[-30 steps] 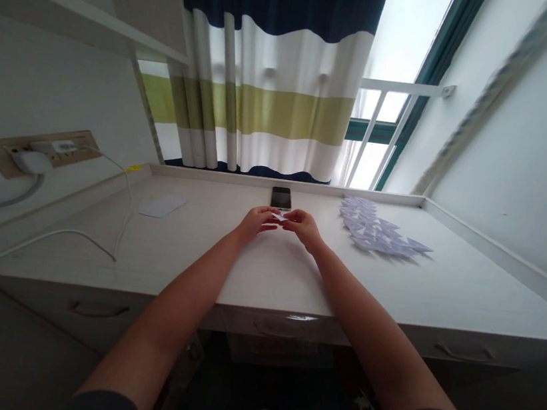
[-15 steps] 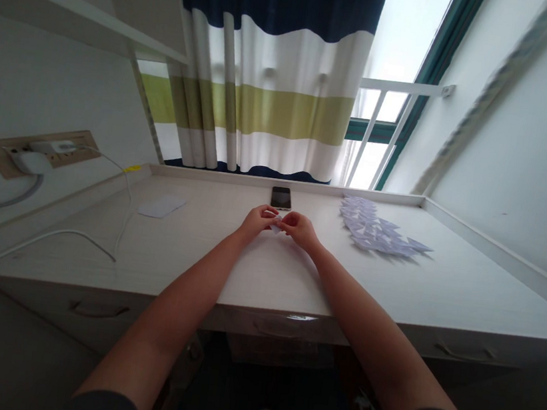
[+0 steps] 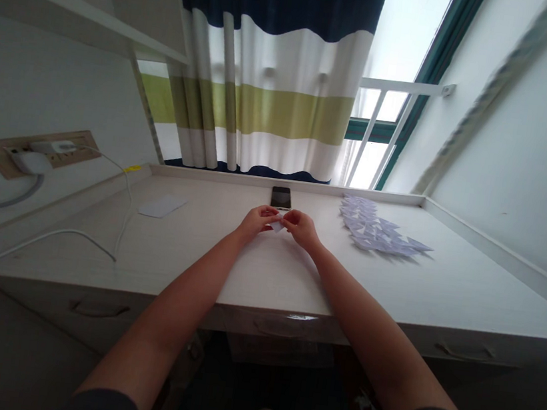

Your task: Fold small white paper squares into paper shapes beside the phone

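Basically, the desk (image 3: 274,279) is bounded by a raised back rim (image 3: 236,179) and a raised right rim (image 3: 498,256); the front edge (image 3: 439,328) runs straight across, nearer the person. Left hand (image 3: 254,221) and right hand (image 3: 302,229) sit near the back, about mid-width — short stretch from them to the back rim, with the phone (image 3: 282,197) lying in it just beyond the fingers. Longer stretch toward the front edge. On the right, a cluster of folded paper pieces (image 3: 380,236) lies between right hand and right rim, apart from both, so side room on the near line ends at the cluster. On the left, room runs out to the flat white paper (image 3: 162,205), well apart from the left hand; white cable (image 3: 126,214) lies past it.

Small white paper piece (image 3: 277,226) is between the hands, pinched by both grips — left at its left side, right at its right. One corner points toward the front edge. Fingers cover part; can't tell if it touches the desk.
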### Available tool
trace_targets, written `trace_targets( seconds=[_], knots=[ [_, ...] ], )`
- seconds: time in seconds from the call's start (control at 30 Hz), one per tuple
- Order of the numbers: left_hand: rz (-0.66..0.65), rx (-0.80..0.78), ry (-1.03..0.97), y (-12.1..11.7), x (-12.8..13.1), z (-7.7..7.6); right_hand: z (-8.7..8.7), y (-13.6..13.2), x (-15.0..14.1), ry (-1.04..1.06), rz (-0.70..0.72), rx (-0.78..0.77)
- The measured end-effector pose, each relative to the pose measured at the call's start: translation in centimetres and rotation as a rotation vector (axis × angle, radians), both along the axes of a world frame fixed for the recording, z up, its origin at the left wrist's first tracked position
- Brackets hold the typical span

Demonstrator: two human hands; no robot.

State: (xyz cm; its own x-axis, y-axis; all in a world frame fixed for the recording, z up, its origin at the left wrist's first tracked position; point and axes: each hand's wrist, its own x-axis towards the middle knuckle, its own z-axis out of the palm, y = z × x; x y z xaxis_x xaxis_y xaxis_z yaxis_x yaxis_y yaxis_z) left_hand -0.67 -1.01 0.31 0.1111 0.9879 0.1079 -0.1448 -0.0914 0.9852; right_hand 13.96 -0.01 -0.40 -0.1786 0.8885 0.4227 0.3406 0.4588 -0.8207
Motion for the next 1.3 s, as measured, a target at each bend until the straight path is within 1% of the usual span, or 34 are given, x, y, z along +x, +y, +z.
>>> trace_targets(
  seconds=[0.27,0.47,0.6,0.67,0.8,0.9,1.0,1.1,1.23,1.3],
  knots=[
    [0.022,0.034,0.033,0.0,0.1,0.0,0.4,-0.5,-0.2,-0.013,-0.016,0.006],
    [0.142,0.127,0.188,0.0,0.6,0.1,0.6,-0.7,-0.3,-0.012,-0.032,-0.008],
    [0.184,0.166,0.229,0.1,0.7,-0.1,0.4,-0.6,-0.4,-0.027,-0.048,0.018],
    [0.178,0.162,0.210,0.1,0.6,-0.1,0.2,-0.3,-0.4,0.026,-0.008,-0.019],
    [0.120,0.117,0.132,0.1,0.5,-0.1,0.0,0.0,-0.3,0.181,0.076,-0.124],
    [0.074,0.089,0.093,0.2,0.5,-0.2,0.0,0.0,-0.2,0.204,0.067,-0.144],
    [0.035,0.095,0.090,0.3,0.4,-0.2,0.1,-0.1,-0.1,0.211,0.057,-0.151],
    [0.063,0.114,0.083,0.3,0.3,-0.2,0.4,-0.2,-0.1,0.233,0.060,-0.190],
    [0.138,0.138,0.041,0.3,0.1,0.1,0.9,-0.6,-0.1,0.262,0.106,-0.295],
    [0.141,0.133,0.017,0.2,0.1,0.2,1.0,-0.8,0.0,0.303,0.116,-0.325]
  ],
)
